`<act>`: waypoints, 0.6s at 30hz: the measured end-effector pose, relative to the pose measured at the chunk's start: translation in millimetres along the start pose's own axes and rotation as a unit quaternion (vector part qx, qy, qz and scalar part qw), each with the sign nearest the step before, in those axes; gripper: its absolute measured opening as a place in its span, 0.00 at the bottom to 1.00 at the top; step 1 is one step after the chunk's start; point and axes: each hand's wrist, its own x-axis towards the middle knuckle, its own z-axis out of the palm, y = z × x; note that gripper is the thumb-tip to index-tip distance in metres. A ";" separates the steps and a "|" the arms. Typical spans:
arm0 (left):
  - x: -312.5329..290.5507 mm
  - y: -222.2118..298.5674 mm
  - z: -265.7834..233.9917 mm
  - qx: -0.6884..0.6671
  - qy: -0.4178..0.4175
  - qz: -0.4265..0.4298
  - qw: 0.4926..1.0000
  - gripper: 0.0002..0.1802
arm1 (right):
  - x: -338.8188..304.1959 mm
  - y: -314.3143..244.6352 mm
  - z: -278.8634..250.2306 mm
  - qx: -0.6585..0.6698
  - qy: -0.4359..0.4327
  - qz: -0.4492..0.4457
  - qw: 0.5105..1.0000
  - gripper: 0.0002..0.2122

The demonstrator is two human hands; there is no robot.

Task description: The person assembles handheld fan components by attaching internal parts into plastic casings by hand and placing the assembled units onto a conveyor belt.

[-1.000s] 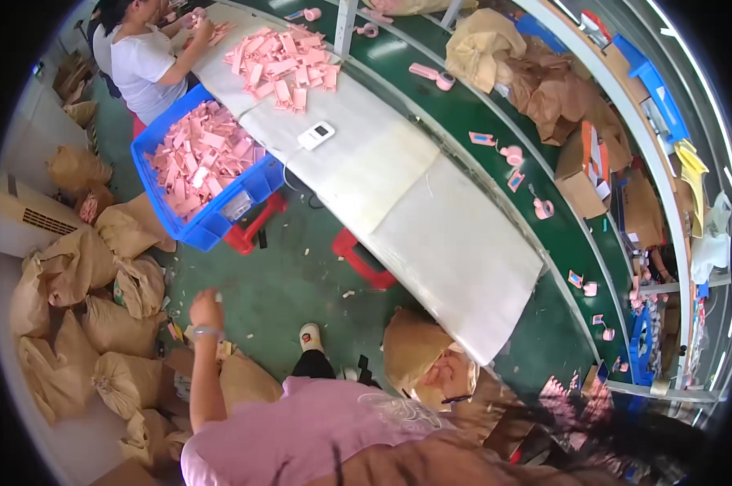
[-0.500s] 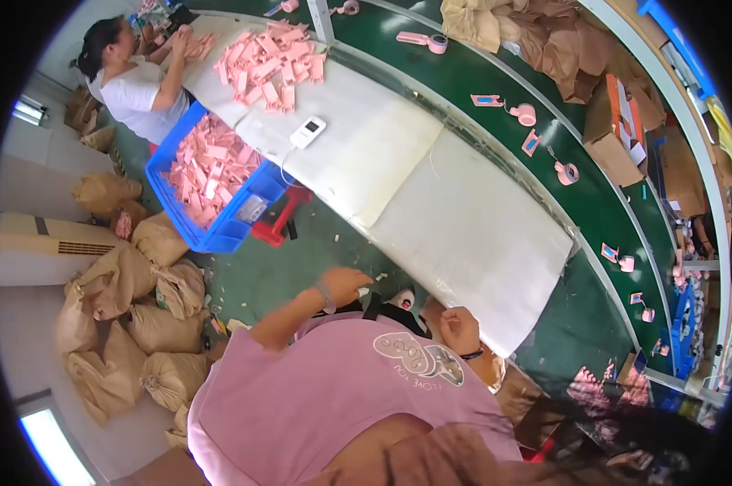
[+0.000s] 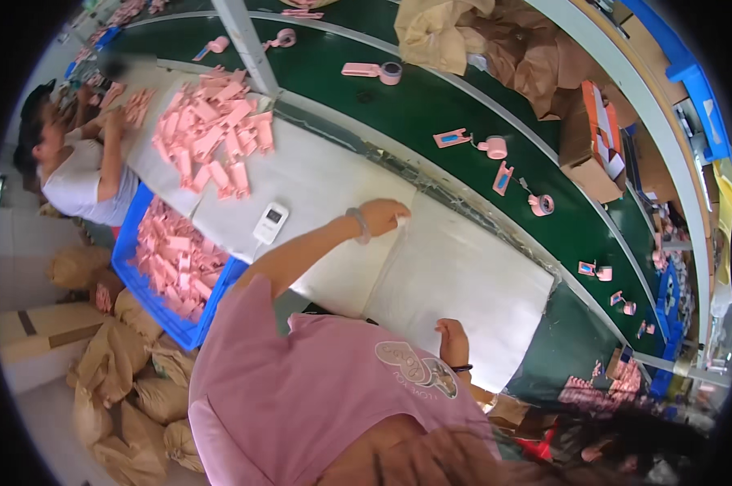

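Note:
My left hand [image 3: 380,219] reaches out over the white tabletop [image 3: 471,271], near the seam between its two sheets. Its fingers are pinched on a small white piece [image 3: 402,220], too small to make out clearly. Closer to my body, at the table's near edge, my right hand [image 3: 453,347] is held up with its fingers curled in; whatever may be inside is hidden. To the left of my left hand lies a white handheld device [image 3: 271,223] with a small dark screen. Beyond it is a heap of pink plastic shells [image 3: 212,134].
A blue crate [image 3: 217,298] full of pink parts stands by the table's left side. A green conveyor [image 3: 325,61] behind a metal post [image 3: 247,44] carries pink round-headed assemblies [image 3: 371,71]. Another person [image 3: 86,182] works at far left. Brown sacks [image 3: 119,364] and a carton [image 3: 590,166] stand around.
My left hand has swung up from beside my lap to over the tabletop. My right hand stays near the table's near edge, fingers still curled. The view has shifted.

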 end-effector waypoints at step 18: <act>255.3 -42.0 -12.8 -0.058 0.009 -0.229 0.972 0.17 | 120.7 -14.0 -17.1 0.033 0.068 0.025 0.997 0.08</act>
